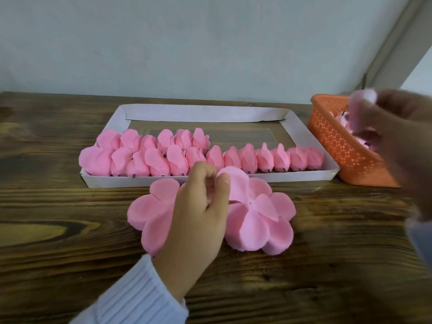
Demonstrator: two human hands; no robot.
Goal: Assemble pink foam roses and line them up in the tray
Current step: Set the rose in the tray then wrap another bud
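Observation:
A white cardboard tray [257, 177] lies on the wooden table with several pink foam roses [264, 159] lined up along its front wall and a shorter row behind on the left. In front of the tray lie two stacks of pink flower-shaped petal sheets, one on the left [149, 206] and one on the right [261, 220]. My left hand [198, 211] pinches the top petal sheet of the right stack at its upper edge. Blurred at the right edge, my right hand [402, 136] holds a pale pink rose bud [364, 98] above the orange basket [336, 141].
The orange perforated basket at the right, beside the tray, contains more pink buds. A pale wall rises behind the table. The back half of the tray on the right side holds nothing.

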